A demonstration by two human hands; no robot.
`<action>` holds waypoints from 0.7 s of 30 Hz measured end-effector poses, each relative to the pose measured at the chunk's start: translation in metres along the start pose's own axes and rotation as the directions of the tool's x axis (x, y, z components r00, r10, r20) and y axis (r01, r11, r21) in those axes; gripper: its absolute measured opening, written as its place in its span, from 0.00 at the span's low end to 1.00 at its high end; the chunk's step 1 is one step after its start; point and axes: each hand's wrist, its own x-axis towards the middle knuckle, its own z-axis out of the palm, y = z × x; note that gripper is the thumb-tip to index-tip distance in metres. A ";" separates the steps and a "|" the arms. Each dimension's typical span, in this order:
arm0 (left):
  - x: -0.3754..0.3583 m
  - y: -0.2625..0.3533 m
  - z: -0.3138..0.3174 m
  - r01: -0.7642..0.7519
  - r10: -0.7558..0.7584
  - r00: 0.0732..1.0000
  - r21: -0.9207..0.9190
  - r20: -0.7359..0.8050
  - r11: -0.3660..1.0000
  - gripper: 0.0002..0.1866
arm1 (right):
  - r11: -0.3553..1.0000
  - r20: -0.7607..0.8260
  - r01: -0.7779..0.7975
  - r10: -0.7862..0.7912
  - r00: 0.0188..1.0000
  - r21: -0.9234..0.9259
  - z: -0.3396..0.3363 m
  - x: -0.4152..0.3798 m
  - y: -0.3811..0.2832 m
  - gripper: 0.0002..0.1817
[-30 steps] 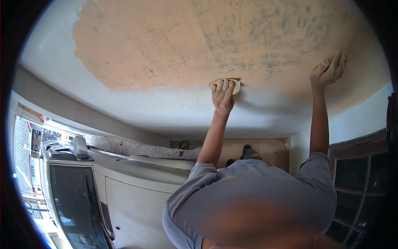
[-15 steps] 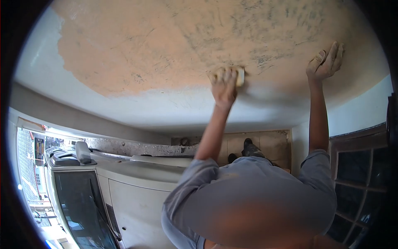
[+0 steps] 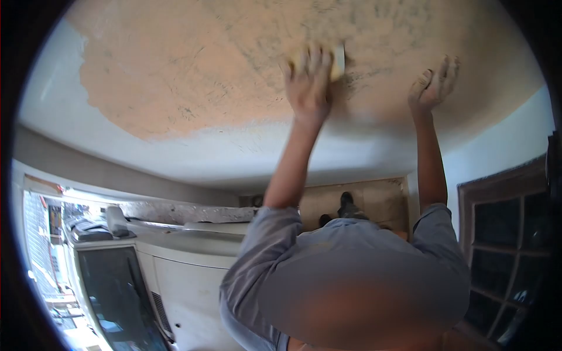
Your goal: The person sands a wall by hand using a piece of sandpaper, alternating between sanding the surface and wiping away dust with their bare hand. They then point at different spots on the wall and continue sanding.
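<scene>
My left hand [image 3: 308, 88] is wrapped round a yellowish block [image 3: 338, 63] with a pale flat side, which lies against the wall [image 3: 193, 70]. The fingers look dusty and cover most of the block. A tan-orange coat with dark scuffs spreads over the wall, and its ragged lower edge borders a whitish band. To the right, my right hand [image 3: 434, 86] is raised at the tan surface with nothing in it. Its fingers are apart and slightly bent, also dusty.
A white vehicle [image 3: 193, 292] with a dark window stands close on the left. Beyond it shows a bright street. A dark-framed paned door or window [image 3: 497, 228] is at the right. Both shoes [image 3: 346, 198] stand on a tiled floor [image 3: 380, 202] below the wall.
My left hand has moved up the wall with the block, off the whitish border into the tan area. My right hand appears further left, and the whole view has shifted slightly.
</scene>
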 end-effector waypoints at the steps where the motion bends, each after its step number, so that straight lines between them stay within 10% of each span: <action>1: -0.039 0.011 -0.001 0.038 -0.038 0.996 -0.004 0.080 0.999 0.16 | 0.999 -0.006 -0.027 0.027 1.000 -0.025 -0.010 -0.010 -0.017 0.25; 3: -0.089 0.038 -0.011 0.246 -0.200 0.945 -0.157 0.260 0.956 0.16 | 0.699 0.261 -0.483 0.408 0.875 0.527 -0.031 -0.023 -0.061 0.24; 5: -0.093 0.047 -0.029 0.310 -0.215 0.905 -0.224 0.367 0.924 0.14 | 0.679 0.425 -0.503 0.298 0.855 0.535 -0.055 -0.039 -0.088 0.23; 7: -0.084 0.042 -0.045 0.761 -0.474 0.621 -0.335 0.624 0.555 0.10 | 0.483 0.685 -0.707 0.263 0.680 0.517 -0.064 -0.055 -0.116 0.24; 11: -0.033 0.033 -0.064 0.703 -0.517 0.543 -0.695 0.662 -0.152 0.11 | 0.007 0.796 -0.857 0.366 0.482 0.516 -0.066 -0.057 -0.151 0.25; 13: -0.035 0.021 -0.065 0.734 -0.440 0.577 -0.673 0.688 -0.090 0.11 | -0.128 0.958 -0.957 0.159 0.238 0.260 -0.070 -0.036 -0.151 0.24; 15: -0.035 0.007 -0.066 0.748 -0.369 0.607 -0.663 0.704 -0.034 0.11 | -0.193 0.924 -0.904 0.125 0.362 0.381 -0.056 -0.032 -0.154 0.17; 17: -0.030 -0.008 -0.072 0.730 -0.211 0.679 -0.614 0.703 0.301 0.10 | 0.171 0.933 -0.945 0.182 0.310 0.280 -0.052 -0.018 -0.152 0.08; 19: -0.009 -0.018 -0.076 0.459 -0.214 0.868 -0.561 0.448 0.689 0.08 | 0.359 0.886 -0.888 0.254 0.388 0.286 -0.053 -0.007 -0.149 0.05; 21: 0.007 -0.048 -0.094 0.212 -0.142 0.957 -0.277 0.254 0.937 0.10 | 0.736 0.464 -0.530 0.327 0.823 0.422 -0.054 0.005 -0.147 0.07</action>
